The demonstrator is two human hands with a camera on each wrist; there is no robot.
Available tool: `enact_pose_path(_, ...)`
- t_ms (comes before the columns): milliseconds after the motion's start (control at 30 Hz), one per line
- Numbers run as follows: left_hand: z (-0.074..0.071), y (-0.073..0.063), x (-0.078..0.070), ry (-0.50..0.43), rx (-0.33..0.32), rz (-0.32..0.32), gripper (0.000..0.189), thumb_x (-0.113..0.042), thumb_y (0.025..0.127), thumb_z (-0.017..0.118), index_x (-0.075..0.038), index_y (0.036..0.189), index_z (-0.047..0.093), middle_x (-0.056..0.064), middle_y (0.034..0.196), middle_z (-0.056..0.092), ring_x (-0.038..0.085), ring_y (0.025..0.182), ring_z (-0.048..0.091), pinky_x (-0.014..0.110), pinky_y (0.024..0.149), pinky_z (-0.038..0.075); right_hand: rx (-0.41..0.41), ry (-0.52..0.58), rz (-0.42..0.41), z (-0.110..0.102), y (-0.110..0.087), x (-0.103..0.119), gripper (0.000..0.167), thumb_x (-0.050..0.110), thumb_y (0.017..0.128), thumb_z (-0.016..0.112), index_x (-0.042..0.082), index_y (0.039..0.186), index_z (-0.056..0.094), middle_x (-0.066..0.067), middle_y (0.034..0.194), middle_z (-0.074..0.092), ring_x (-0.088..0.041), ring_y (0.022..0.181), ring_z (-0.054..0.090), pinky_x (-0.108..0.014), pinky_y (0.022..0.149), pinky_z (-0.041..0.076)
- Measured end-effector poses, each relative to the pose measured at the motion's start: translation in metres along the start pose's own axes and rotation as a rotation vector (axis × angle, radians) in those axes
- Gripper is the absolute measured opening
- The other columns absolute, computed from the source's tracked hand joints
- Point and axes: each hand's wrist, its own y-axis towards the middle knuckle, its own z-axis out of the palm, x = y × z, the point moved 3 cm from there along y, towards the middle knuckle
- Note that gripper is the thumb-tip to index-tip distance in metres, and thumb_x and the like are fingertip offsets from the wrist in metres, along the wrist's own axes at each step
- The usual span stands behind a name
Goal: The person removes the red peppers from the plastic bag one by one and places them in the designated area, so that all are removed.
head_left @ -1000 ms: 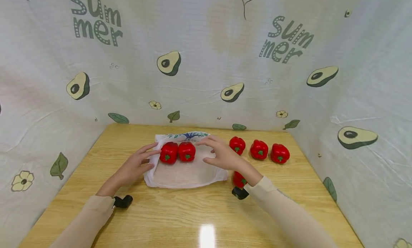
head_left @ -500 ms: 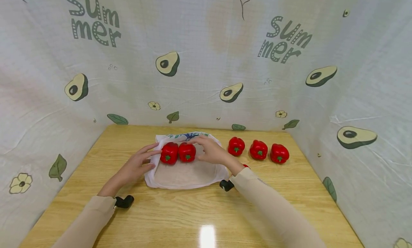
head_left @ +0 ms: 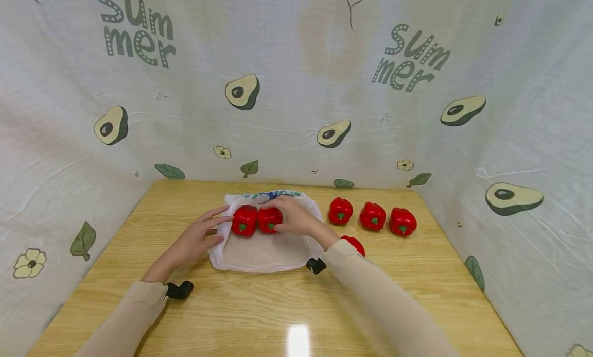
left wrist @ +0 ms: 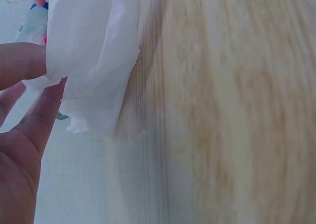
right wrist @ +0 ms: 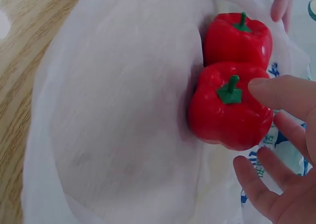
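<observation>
Right hand (head_left: 293, 219) just brought left to right pepper (right wrist: 227, 116) at bag's (head_left: 264, 256) far left; thumb touching, fingers wide, pepper now within grasp. Bag's left edge pinched by left hand (head_left: 191, 239).

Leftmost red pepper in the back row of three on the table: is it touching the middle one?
Apart. The head view shows bare table between the leftmost pepper and the middle pepper.

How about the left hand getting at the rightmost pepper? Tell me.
Probably no, not directly: the bag and right hand lie between the left hand and that red pepper.
</observation>
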Motion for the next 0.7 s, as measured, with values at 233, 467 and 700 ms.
enact_pose_path(233, -0.001, 0.0, 0.0, 0.001, 0.0, 0.007, 0.057, 0.004, 0.096, 0.075, -0.009, 0.149, 0.061, 0.011, 0.172, 0.032, 0.04, 0.148, 0.045, 0.05, 0.104, 0.057, 0.004, -0.04, 0.088, 0.008, 0.004, -0.003, 0.056, 0.008, 0.09, 0.085, 0.02, 0.141, 0.066, -0.004, 0.14, 0.061, -0.023, 0.129, 0.057, -0.039, 0.111, 0.054)
enact_pose_path(467, 0.0, 0.0, 0.0, -0.004, 0.004, 0.0, 0.057, 0.003, 0.096, 0.075, -0.01, 0.15, 0.061, 0.011, 0.172, 0.031, 0.04, 0.148, 0.044, 0.051, 0.104, 0.057, -0.006, -0.054, 0.13, 0.012, 0.005, -0.002, 0.056, 0.005, 0.09, 0.084, 0.021, 0.14, 0.068, -0.005, 0.14, 0.058, -0.024, 0.129, 0.056, -0.04, 0.109, 0.056)
enact_pose_path(700, 0.001, 0.0, -0.001, -0.015, 0.006, -0.008, 0.057, 0.003, 0.096, 0.074, -0.009, 0.15, 0.06, 0.01, 0.172, 0.03, 0.04, 0.149, 0.044, 0.051, 0.105, 0.056, -0.004, -0.096, 0.156, 0.015, 0.007, -0.003, 0.056, 0.005, 0.09, 0.084, 0.023, 0.141, 0.068, -0.004, 0.139, 0.056, -0.024, 0.131, 0.054, -0.04, 0.111, 0.054)
